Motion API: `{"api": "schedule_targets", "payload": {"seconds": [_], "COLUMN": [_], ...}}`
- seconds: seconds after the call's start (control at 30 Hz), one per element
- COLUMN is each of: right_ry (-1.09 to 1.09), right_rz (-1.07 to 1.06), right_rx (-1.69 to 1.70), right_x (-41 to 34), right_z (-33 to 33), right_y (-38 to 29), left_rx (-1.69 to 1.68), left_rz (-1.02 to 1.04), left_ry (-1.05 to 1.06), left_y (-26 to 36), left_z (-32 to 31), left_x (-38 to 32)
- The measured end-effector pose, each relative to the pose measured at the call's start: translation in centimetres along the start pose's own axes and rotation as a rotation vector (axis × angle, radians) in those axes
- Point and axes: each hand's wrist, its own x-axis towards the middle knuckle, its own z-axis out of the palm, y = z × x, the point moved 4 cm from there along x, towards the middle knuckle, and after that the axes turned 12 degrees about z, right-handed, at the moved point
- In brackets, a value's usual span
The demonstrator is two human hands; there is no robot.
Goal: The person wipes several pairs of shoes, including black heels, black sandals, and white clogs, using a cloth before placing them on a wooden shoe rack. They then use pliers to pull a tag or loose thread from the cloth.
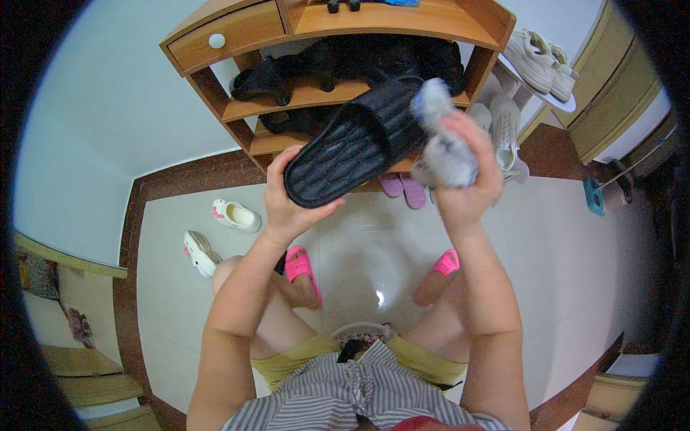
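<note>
My left hand (pixel 288 199) grips the heel end of a black slide sandal (pixel 345 153), its thumb along the near edge. The sandal is held up in front of the shoe rack, tilted with its toe toward the upper right. In my right hand (pixel 471 172) is a crumpled whitish cloth (pixel 447 153), blurred by motion. The cloth is close to the sandal's toe end; whether they touch, I cannot tell.
A wooden shoe rack (pixel 307 99) with black shoes (pixel 329 64) stands ahead. Pink slippers (pixel 413 191) lie beneath it. White shoes (pixel 536 62) sit on a side rack to the right. White clogs (pixel 237 215) lie on the floor at left. My feet wear pink sandals (pixel 299 264).
</note>
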Motion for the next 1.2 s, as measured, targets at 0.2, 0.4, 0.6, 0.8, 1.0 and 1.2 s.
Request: {"api": "schedule_targets", "payload": {"seconds": [0.2,0.4,0.6,0.8,1.0,1.2], "right_ry": [-0.385,-0.236,-0.235,-0.960,-0.892,-1.028], "right_rz": [0.011,0.002,0.164,-0.021,0.086,0.108], "right_rx": [-0.006,0.076,-0.088,0.073,0.107,0.023], "right_x": [-5.0,-3.0,-1.3,-10.1,-9.1,-10.0], "right_z": [4.3,3.5,2.7,6.7,6.7,6.7], "right_y": [0.4,-0.8,1.5,-3.6,-2.6,-2.1], "left_rx": [-0.231,-0.744,-0.850,-1.392,-1.323,-1.279], "left_rz": [-0.507,-0.784,-0.844,-1.295,-1.440,-1.485], "left_ry": [0.101,0.235,0.153,0.041,0.305,0.282], "left_y": [-0.9,-2.7,-3.7,-2.3,-2.0,-2.6], "left_z": [0.9,2.2,2.6,3.3,2.1,0.9], "left_x": [-1.2,-3.6,-4.7,-5.7,-6.5,-7.6]}}
